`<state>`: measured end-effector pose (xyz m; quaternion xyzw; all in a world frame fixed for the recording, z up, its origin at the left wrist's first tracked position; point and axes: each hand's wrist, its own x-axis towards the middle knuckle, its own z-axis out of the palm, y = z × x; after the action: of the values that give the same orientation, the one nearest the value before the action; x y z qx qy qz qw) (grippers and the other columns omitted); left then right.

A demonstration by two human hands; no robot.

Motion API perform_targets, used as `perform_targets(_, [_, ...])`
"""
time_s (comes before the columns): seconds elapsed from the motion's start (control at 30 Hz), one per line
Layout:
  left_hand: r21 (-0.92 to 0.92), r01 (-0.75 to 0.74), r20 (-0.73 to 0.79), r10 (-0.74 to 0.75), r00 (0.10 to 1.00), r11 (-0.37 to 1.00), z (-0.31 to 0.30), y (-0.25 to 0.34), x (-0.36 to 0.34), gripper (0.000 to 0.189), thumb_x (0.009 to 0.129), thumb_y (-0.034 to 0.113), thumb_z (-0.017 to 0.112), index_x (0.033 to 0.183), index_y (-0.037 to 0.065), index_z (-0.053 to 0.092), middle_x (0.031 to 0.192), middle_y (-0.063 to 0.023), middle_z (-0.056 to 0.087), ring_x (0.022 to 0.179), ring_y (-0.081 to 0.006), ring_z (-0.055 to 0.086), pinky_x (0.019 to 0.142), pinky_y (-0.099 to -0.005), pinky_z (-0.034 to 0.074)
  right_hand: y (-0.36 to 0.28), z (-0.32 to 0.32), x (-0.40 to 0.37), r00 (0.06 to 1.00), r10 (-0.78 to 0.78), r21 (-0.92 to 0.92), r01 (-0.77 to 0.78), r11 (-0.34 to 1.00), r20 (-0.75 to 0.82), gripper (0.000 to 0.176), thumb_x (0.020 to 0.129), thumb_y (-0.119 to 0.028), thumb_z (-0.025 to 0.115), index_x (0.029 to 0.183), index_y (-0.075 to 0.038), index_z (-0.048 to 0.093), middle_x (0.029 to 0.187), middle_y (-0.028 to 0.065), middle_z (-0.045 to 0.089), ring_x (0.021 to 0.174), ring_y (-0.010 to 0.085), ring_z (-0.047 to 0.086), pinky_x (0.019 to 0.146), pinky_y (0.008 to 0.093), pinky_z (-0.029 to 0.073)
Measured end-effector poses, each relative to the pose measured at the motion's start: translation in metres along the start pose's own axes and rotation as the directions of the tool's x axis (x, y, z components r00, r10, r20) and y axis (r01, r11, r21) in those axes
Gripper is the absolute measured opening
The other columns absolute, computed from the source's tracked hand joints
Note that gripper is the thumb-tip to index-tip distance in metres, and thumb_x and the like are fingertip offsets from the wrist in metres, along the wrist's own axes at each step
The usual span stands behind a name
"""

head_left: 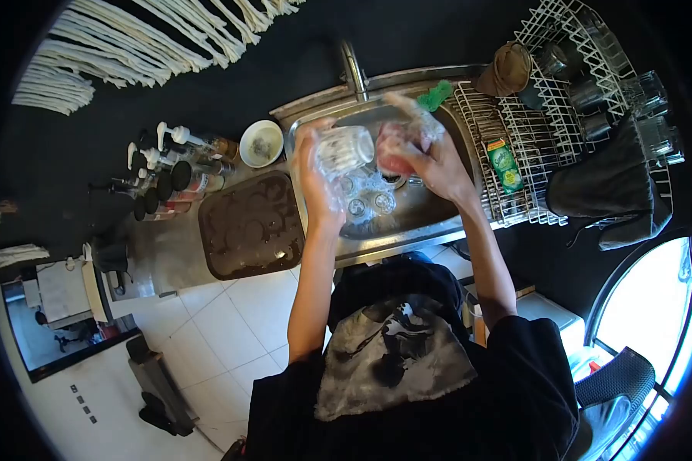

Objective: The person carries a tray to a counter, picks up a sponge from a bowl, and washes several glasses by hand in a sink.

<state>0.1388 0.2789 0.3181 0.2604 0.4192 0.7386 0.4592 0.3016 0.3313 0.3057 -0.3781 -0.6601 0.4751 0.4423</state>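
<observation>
Over the sink [438,217], my left hand [321,180] grips a whitish cup [346,150] by its side, and suds coat the cup and my fingers. My right hand [442,157] is closed around a foamy red sponge [394,148], a little blurred, just right of the cup's end. Below both hands several wet, soapy glasses [370,203] stand in the basin. The faucet [354,73] rises at the sink's back edge, above the two hands.
A wire dish rack [542,127] with glasses, a brown pouch-like item [507,69], a dark cloth [603,180] and a green packet [505,165] is at right. A green scrubber [435,95] lies behind the sink. Leftward are a white bowl [261,144], a brown tray [251,224] and pump bottles [181,137].
</observation>
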Motion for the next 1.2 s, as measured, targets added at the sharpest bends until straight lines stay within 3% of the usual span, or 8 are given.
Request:
perform_targets(0.1, [0.333,0.037,0.079,-0.067,0.995,0.942,0.004,-0.010,0.008,0.036,0.093,0.035,0.046,0.111,0.007,0.059,0.101,-0.0040,0.060,0.093,-0.0129,0.058,0.077,-0.0286,0.048,-0.012,0.001,0.001,0.899,0.146,-0.127,-0.102,0.987,0.412,0.039,0.082,-0.024,0.068,0.112,-0.003,0.054,0.065,0.0004,0.059,0.055,0.0052,0.052,0.052,0.0244,0.044])
perform_targets(0.27, [0.476,0.107,0.182,-0.216,0.959,0.873,0.006,-0.039,0.010,0.044,0.095,0.037,0.045,0.125,0.006,0.052,0.125,-0.0111,0.053,0.116,-0.0211,0.048,0.101,-0.0311,0.031,0.060,0.024,-0.012,0.955,0.145,0.386,-0.240,0.891,0.259,0.048,0.075,-0.025,0.076,0.112,-0.005,0.054,0.081,0.0022,0.063,0.065,0.0086,0.058,0.061,0.0252,0.048])
perform_targets(0.43, [0.567,-0.056,0.250,-0.106,0.962,0.822,-0.031,-0.101,0.010,0.051,0.095,0.038,0.047,0.138,0.011,0.040,0.128,-0.0100,0.051,0.109,-0.0180,0.050,0.092,-0.0287,0.040,0.083,0.024,-0.035,0.835,0.500,0.316,-0.550,0.773,0.231,0.052,0.075,-0.031,0.076,0.113,-0.004,0.054,0.086,0.0037,0.063,0.074,0.0103,0.059,0.068,0.0252,0.049])
perform_targets(0.57, [0.416,0.385,0.077,-0.454,0.888,0.824,-0.055,-0.152,-0.001,0.055,0.093,0.039,0.050,0.138,0.010,0.040,0.133,-0.0130,0.049,0.124,-0.0222,0.043,0.103,-0.0316,0.032,0.115,0.026,-0.058,0.670,0.709,0.187,-0.743,0.643,0.220,0.046,0.076,-0.034,0.073,0.106,-0.002,0.058,0.083,0.0062,0.064,0.063,0.0119,0.060,0.050,0.0262,0.049])
perform_targets(0.7, [0.506,0.234,0.063,-0.306,0.950,0.830,-0.095,-0.211,-0.029,0.061,0.091,0.042,0.052,0.135,0.001,0.040,0.133,-0.0124,0.048,0.123,-0.0182,0.044,0.102,-0.0281,0.033,0.168,0.029,-0.087,0.781,0.610,0.162,-0.624,0.764,0.131,0.031,0.077,-0.031,0.071,0.081,-0.001,0.064,0.063,0.0075,0.062,0.047,0.0155,0.059,0.046,0.0278,0.050])
perform_targets(0.83, [0.392,0.647,-0.162,-0.643,0.748,0.654,-0.119,-0.246,-0.061,0.058,0.088,0.042,0.058,0.132,0.005,0.046,0.132,-0.0104,0.048,0.119,-0.0216,0.047,0.099,-0.0317,0.038,0.227,0.012,-0.097,0.741,0.664,-0.203,-0.638,0.742,0.096,0.042,0.072,-0.039,0.071,0.082,0.002,0.064,0.065,0.0140,0.064,0.054,0.0256,0.064,0.055,0.0346,0.054])
perform_targets(0.93, [0.475,0.635,0.029,-0.732,0.681,0.609,-0.137,-0.256,-0.065,0.061,0.091,0.042,0.052,0.136,0.003,0.039,0.135,-0.0125,0.045,0.126,-0.0239,0.043,0.105,-0.0370,0.033,0.292,0.007,-0.108,0.751,0.650,-0.744,-0.497,0.447,-0.111,0.059,0.064,-0.052,0.070,0.098,-0.003,0.064,0.089,0.0179,0.067,0.089,0.0348,0.064,0.080,0.0419,0.051])
perform_targets(1.2, [0.541,0.578,0.025,-0.699,0.715,0.611,-0.152,-0.252,-0.063,0.048,0.092,0.035,0.054,0.130,0.006,0.048,0.123,-0.0106,0.056,0.112,-0.0245,0.055,0.092,-0.0362,0.043,0.261,0.024,-0.088,0.759,0.650,-0.919,-0.235,0.317,0.030,0.050,0.070,-0.044,0.064,0.102,-0.006,0.062,0.100,0.0175,0.064,0.094,0.0311,0.063,0.083,0.0427,0.047])
